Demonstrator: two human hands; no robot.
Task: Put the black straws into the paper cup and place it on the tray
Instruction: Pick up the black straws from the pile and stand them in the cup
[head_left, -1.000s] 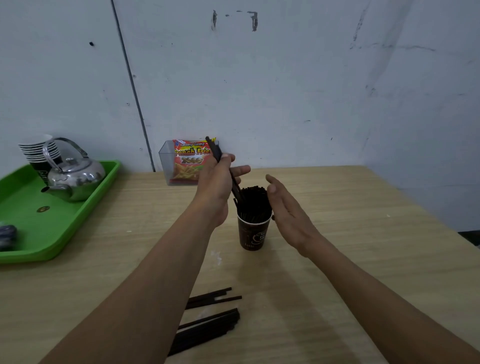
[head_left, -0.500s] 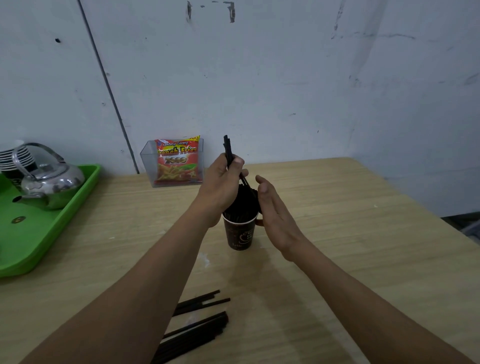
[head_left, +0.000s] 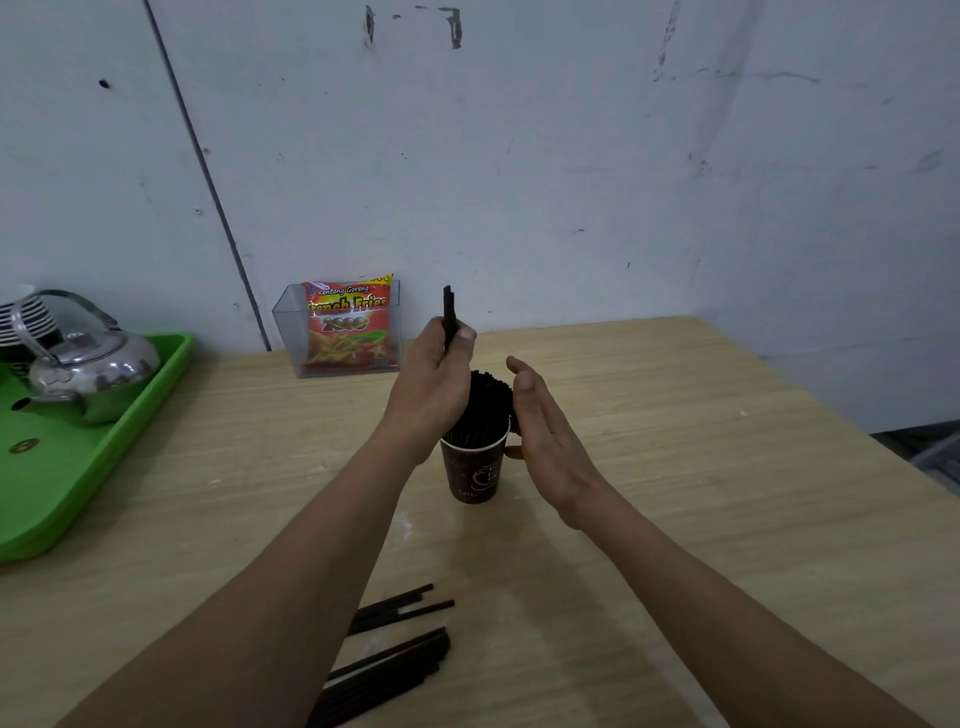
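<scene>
1. Tabletop (head_left: 675, 519) of pale wood fills the lower view, set into a corner of scuffed white wall (head_left: 571, 156).
2. A dark brown paper cup (head_left: 472, 470) stands upright mid-table, well apart from the tray, packed with upright black straws (head_left: 485, 410).
3. The left hand (head_left: 431, 384), just above and left of the cup, has fingers and thumb curled round a held bunch (head_left: 449, 312) of straws, which points upward.
4. The right hand (head_left: 545, 431) has straight fingers, palm facing the cup's right side; contact is unclear.
5. More loose straws (head_left: 395, 654) lie flat on the tabletop beside the left forearm.
6. A green plastic tray (head_left: 104, 467) at the left holds a shiny metal kettle (head_left: 88, 369), with stacked white-rimmed cups (head_left: 26, 322) behind it.
7. A clear plastic box (head_left: 291, 338) against the wall holds a red French Fries snack packet (head_left: 348, 325).
</scene>
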